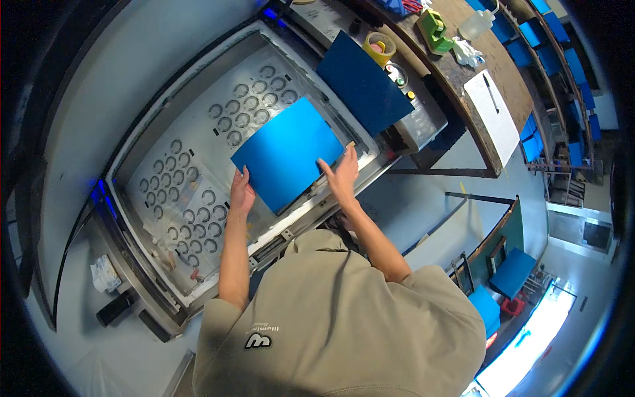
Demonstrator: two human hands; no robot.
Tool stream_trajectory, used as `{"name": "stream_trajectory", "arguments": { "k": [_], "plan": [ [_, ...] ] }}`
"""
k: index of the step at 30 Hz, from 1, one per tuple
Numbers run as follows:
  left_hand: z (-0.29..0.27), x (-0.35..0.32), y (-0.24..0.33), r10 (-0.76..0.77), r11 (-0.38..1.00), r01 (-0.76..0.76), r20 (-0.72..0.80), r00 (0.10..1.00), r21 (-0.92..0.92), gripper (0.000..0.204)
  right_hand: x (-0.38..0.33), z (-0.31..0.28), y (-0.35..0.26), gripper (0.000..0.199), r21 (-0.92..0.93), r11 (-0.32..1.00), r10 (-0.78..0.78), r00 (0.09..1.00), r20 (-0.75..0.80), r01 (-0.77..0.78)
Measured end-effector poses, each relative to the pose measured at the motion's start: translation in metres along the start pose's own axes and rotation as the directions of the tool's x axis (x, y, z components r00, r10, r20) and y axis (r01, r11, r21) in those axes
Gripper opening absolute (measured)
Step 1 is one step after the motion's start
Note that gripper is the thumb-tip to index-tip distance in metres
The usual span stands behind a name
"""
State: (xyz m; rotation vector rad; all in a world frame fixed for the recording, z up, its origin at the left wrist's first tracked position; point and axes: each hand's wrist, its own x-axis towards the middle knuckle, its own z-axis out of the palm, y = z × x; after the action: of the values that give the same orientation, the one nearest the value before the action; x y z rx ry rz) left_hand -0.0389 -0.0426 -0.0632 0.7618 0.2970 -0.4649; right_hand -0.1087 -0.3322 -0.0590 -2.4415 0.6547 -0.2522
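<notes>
A bright blue rectangular sheet [288, 153] lies over a framed bed [198, 86] with groups of printed dark rings. At the sheet's left edge, my left hand [242, 192] grips it, fingers partly bent. On the opposite side, my right hand [342, 175] has its thumb at the sheet's edge and its fingers by the right corner, near the frame's rim. Part of the fingers is hidden beneath the sheet or behind the hand. Whether the sheet touches the bed's surface, I cannot tell.
A darker blue sheet [364, 83] sits beyond the frame's right side. Yellow tape rolls [379, 47] are close by. The wooden table [512, 86] bears a green tape dispenser [434, 31], a squeeze bottle [476, 24] and paper [493, 122] with a pen. Racks [552, 66] hold several blue sheets.
</notes>
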Motion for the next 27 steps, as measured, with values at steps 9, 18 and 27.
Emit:
{"name": "stream_trajectory", "arguments": {
  "k": [9,18,27],
  "plan": [
    [-0.006,-0.032,-0.033,-0.171,0.93,0.247,0.276,0.946,-0.27,0.064,0.011,-0.083,-0.043,0.016,0.863,0.013,0.261,0.835,0.484,-0.504],
    [0.036,-0.025,-0.005,-0.418,0.888,0.332,0.256,0.872,0.319,0.073,0.075,-0.176,-0.038,0.028,0.841,0.512,-0.243,0.909,0.34,-0.177],
    [0.128,-0.032,0.015,-0.401,0.883,0.25,0.363,0.841,0.396,0.067,0.091,-0.133,-0.067,0.046,0.216,0.831,-0.534,0.627,0.566,0.513]
  ]
}}
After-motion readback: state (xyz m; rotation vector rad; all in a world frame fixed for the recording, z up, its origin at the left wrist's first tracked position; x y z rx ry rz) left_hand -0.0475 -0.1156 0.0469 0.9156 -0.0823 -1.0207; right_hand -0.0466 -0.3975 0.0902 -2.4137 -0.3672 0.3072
